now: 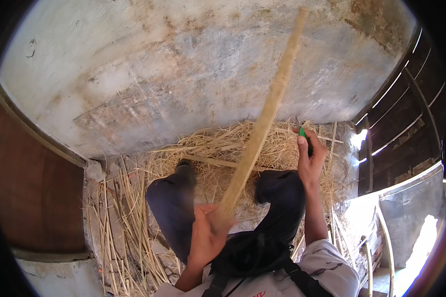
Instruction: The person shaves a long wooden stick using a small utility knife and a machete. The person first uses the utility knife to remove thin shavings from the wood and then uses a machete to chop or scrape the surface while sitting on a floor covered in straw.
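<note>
My left hand (206,232) is closed around the lower end of a long, flat bamboo strip (266,116). The strip slants up and to the right across the view, its far end in front of the wall. My right hand (312,154) grips a small knife (303,132) with a green and dark handle, its thin blade pointing up. Knife and strip are apart. Beyond my knees lies a heap of pale bamboo shavings (218,140), with another flat strip (223,162) resting across it.
Many thin split bamboo sticks (129,227) lie on the floor at my left. A stained plaster wall (183,74) rises in front. A brown panel (34,183) stands at the left, dark slatted boards (401,119) at the right. Poles (384,237) lean at the lower right.
</note>
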Available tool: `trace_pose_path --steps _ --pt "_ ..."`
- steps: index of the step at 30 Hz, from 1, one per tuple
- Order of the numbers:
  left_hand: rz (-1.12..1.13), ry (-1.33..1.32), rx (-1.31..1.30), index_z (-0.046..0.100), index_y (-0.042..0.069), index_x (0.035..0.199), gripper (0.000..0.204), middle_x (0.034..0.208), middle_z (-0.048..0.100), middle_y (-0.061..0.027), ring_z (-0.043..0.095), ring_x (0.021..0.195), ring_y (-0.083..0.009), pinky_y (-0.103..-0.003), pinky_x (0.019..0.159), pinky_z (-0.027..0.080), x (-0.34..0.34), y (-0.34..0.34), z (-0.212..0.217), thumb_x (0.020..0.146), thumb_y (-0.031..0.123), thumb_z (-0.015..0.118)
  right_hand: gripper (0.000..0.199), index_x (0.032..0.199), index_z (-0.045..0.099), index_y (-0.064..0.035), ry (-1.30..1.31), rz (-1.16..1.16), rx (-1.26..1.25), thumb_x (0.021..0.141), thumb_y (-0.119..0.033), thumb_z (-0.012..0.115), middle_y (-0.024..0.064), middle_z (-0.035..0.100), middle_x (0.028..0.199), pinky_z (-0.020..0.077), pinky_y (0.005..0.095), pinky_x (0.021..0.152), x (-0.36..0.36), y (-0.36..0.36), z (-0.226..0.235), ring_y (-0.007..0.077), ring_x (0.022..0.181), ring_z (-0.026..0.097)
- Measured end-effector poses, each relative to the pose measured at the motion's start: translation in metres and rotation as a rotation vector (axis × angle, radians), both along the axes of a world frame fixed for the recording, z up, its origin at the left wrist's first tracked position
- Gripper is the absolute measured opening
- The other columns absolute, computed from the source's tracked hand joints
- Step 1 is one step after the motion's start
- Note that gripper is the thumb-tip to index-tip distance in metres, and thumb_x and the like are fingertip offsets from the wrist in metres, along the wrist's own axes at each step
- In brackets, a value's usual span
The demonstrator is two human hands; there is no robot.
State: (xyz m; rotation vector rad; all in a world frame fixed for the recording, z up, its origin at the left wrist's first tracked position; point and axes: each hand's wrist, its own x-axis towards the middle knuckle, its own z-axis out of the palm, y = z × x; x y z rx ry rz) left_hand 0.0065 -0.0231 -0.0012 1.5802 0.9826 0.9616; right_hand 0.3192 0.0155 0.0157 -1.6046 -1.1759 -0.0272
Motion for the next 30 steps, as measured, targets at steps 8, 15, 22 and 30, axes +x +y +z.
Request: trace_pose_path --steps 8,15,22,30 --pt "0.015 -0.168 -0.195 0.039 0.006 0.131 0.051 0.091 0.066 -0.0023 0.054 0.076 -0.0034 -0.020 0.067 0.042 0.006 0.017 0.018 0.096 -0.007 0.074 0.028 0.104 0.075 -0.0041 -0.165 0.518 0.110 0.095 -0.030 0.079 0.0070 0.071 0.083 0.0509 0.0321 0.060 -0.037 -0.019 -0.024 0.0206 0.065 0.066" --pt "-0.069 -0.293 -0.218 0.039 0.006 0.131 0.055 0.099 0.068 -0.0057 0.057 0.081 -0.0043 -0.021 0.070 0.047 0.012 0.016 0.015 0.093 -0.011 0.074 0.038 0.102 0.076 -0.0052 -0.275 0.739 0.108 0.087 -0.039 0.084 0.0072 0.068 0.078 0.0480 0.0367 0.055 -0.053 -0.016 -0.022 0.0271 0.061 0.064" --pt "-0.071 -0.336 -0.221 0.037 0.005 0.127 0.055 0.114 0.073 -0.0135 0.069 0.100 -0.0113 -0.025 0.083 0.057 0.014 0.016 0.008 0.091 -0.017 0.072 0.039 0.104 0.078 -0.0069 -0.379 0.762 0.109 0.082 -0.038 0.087 0.0057 0.065 0.076 0.0437 0.0355 0.052 -0.064 -0.017 -0.021 0.0245 0.057 0.059" --pt "-0.080 -0.325 -0.226 0.034 0.006 0.123 0.048 0.123 0.070 -0.0175 0.069 0.109 -0.0138 -0.026 0.089 0.057 0.015 0.013 0.003 0.095 -0.017 0.065 0.039 0.108 0.078 -0.0103 -0.437 0.715 0.046 0.077 -0.034 0.088 0.0026 0.069 0.084 0.0502 0.0346 0.055 -0.064 -0.024 -0.018 0.0227 0.061 0.065"
